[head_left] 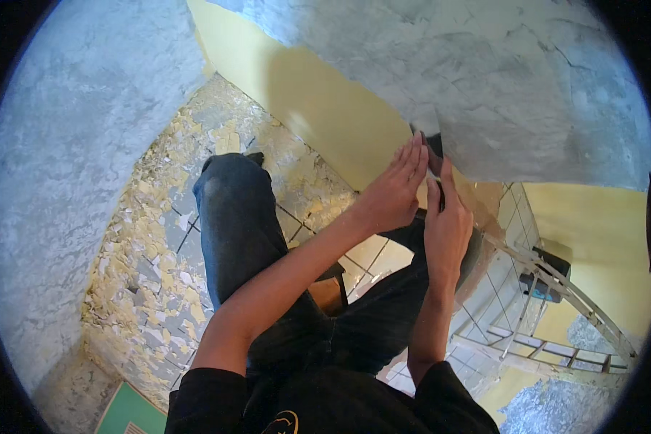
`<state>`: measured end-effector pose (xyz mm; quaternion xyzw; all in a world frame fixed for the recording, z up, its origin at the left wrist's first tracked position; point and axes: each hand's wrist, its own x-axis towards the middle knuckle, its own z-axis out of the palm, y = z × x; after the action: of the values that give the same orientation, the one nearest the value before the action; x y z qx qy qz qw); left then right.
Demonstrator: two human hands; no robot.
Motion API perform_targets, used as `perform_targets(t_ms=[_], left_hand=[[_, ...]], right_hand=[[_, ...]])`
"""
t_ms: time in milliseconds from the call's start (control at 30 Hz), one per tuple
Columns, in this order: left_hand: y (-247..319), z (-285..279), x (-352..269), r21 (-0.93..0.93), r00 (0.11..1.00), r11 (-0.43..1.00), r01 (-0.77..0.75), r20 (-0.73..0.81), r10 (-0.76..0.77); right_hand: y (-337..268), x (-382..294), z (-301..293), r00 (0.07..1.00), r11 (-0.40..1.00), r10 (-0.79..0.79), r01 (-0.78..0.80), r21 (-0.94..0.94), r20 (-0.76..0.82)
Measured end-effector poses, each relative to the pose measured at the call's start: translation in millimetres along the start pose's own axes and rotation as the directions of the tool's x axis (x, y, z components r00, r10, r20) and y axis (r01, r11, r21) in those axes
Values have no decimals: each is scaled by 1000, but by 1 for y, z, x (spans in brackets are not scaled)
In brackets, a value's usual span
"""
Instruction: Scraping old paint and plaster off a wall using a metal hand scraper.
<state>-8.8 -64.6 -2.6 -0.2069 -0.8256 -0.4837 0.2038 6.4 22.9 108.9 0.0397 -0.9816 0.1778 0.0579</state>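
My right hand point(449, 217) grips the dark handle of a scraper point(435, 144), with its index finger stretched along the tool. The scraper's blade is against the wall, at the border between yellow paint point(347, 114) and bare grey plaster point(499, 97). My left hand point(399, 187) lies beside it, fingers straight and close together, their tips touching the scraper near the blade. Whether the left fingers also wrap around the tool is hidden. Both forearms reach forward over my spread knees.
Paint flakes point(146, 282) litter the tiled floor point(298, 222) on the left, below another bare plaster wall point(81, 135). To the right is a ladder point(553, 358), with a dark object point(550, 266) behind it. A green panel point(125, 412) shows at bottom left.
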Motion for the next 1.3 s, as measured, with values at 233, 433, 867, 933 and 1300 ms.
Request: perform_targets(t_ms=[233,433,867,933,1300], left_hand=[[-5,2,5,-30,996,996,-86,36,87],[-4,2,4,-62,1000,998,22,-3,-22],[-12,6,5,5,996,1000,-21,-83,21],[-13,4,5,-22,999,1000,21,-42,-22],[-9,0,6,-58,1000,998,-4,-14,4]], right_hand=[[10,-6,2,997,999,-32,32,8,-65],[13,-4,6,996,998,-43,45,34,-79],[18,9,21,993,997,-83,83,3,-83],[17,3,17,994,996,-89,89,-13,-67],[5,3,10,998,999,-44,44,2,-38]])
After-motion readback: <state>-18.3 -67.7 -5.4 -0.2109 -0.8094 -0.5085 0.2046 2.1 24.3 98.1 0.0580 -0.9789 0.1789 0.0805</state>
